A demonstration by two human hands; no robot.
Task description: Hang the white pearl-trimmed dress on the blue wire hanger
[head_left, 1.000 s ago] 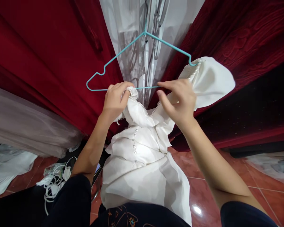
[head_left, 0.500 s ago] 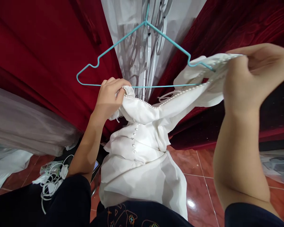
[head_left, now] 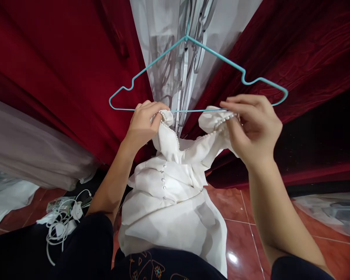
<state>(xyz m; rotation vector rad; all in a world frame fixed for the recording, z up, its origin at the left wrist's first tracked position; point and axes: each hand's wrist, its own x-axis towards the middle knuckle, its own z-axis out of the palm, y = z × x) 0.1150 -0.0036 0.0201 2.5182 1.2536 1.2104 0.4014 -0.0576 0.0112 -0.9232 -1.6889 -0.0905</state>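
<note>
A white dress [head_left: 175, 210] with a pearl-beaded neckline and a row of small covered buttons hangs down in front of my body. My left hand [head_left: 144, 120] is closed on the left side of its neckline, right at the lower bar of the hanger. My right hand [head_left: 253, 128] pinches the beaded edge on the right side, its fingers touching the same bar. The light-blue hanger [head_left: 214, 53] is suspended above, both its ends free of the dress. Fabric in my fists hides parts of the beading.
Dark red curtains [head_left: 67, 58] hang left and right. Between them stand white metal frames [head_left: 186, 77] against pale cloth. White cables [head_left: 61, 225] lie tangled at lower left. Red tiles [head_left: 239, 241] cover the floor. Sheer fabric [head_left: 32, 144] hangs at far left.
My right hand has moved left and down toward the hanger's bar, bringing the right side of the neckline off the hanger's right end. My left hand keeps its grip.
</note>
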